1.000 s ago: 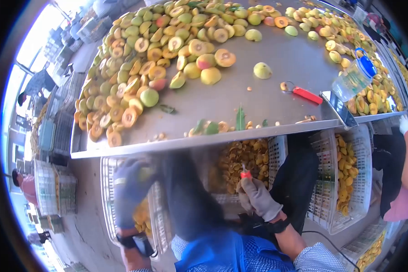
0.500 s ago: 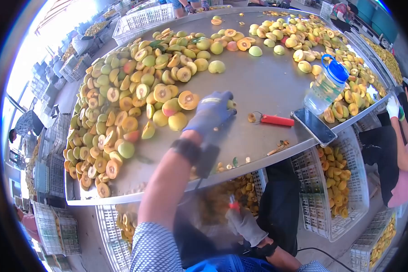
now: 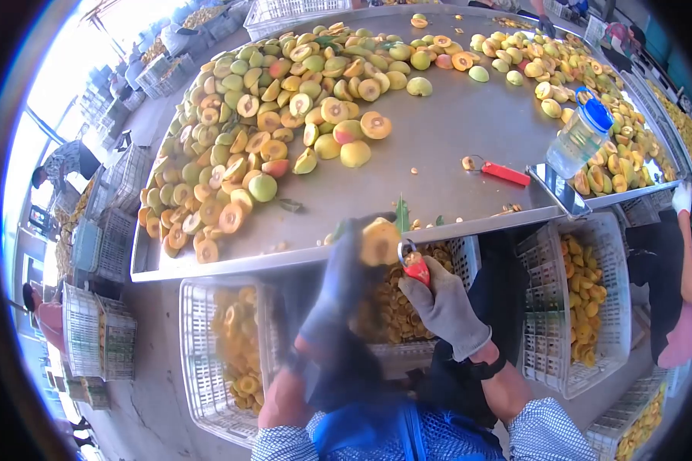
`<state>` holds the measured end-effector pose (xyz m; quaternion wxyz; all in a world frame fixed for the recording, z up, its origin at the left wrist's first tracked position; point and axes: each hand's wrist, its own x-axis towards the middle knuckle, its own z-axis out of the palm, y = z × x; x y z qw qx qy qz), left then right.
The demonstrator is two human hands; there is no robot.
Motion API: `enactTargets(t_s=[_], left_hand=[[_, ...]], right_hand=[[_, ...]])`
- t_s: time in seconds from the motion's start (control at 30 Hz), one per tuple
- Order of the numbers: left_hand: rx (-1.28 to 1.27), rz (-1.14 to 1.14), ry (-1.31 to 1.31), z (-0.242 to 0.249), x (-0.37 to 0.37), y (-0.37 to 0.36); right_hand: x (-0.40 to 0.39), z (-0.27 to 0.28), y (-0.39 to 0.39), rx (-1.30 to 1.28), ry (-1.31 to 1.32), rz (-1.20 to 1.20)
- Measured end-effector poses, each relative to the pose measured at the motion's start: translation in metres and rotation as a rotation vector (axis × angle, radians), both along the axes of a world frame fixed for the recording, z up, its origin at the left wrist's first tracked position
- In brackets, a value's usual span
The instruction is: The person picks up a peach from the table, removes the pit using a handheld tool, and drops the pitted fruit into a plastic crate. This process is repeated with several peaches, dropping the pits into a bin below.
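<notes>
The left hand (image 3: 341, 270), blurred, clasps a fruit half (image 3: 380, 243); the right hand (image 3: 447, 307) is closed around a red-handled looped tool (image 3: 417, 270) beside it. Many cut halves (image 3: 231, 217), apparently unpitted, lie left on the table (image 3: 438, 173); cut pieces (image 3: 582, 300) already occupy the near crates (image 3: 617, 288).

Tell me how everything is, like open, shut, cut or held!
Fruit half: cut, in left hand
Red tool: held by right hand
Second red tool: lying on table
Bottle: blue lid on
Phone: lying down, on or off unclear
Fruit pile: many cut open
Right crate: open-topped, holding fruit pieces
</notes>
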<state>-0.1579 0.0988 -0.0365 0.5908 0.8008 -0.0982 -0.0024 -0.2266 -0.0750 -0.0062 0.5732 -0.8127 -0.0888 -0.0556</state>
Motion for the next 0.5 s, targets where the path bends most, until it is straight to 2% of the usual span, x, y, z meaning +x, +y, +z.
enactTargets(t_s=[0.07, 0.1, 0.23, 0.3, 0.33, 0.4, 0.5], left_hand=[[-0.341, -0.019, 0.192, -0.013, -0.01, -0.003], [-0.639, 0.047, 0.371, 0.018, -0.019, -0.014], [-0.687, -0.01, 0.261, 0.02, -0.024, -0.013], [-0.546, 0.008, -0.164, 0.005, -0.025, -0.016], [-0.546, 0.012, -0.159, -0.001, -0.028, -0.013], [-0.382, 0.045, -0.023, -0.003, -0.034, -0.008], [-0.507, -0.011, -0.05, 0.014, -0.044, -0.015]], right_hand=[[-0.002, 0.002, 0.005, 0.021, 0.154, -0.001], [-0.004, 0.001, 0.007, 0.013, 0.15, 0.001], [-0.025, -0.011, 0.016, 0.055, 0.151, -0.02], [-0.029, -0.016, 0.019, 0.102, 0.162, -0.022], [-0.031, -0.019, 0.02, 0.112, 0.22, -0.011], [-0.033, -0.02, 0.022, 0.122, 0.284, 0.002], [-0.034, -0.022, 0.026, 0.172, 0.23, 0.007]])
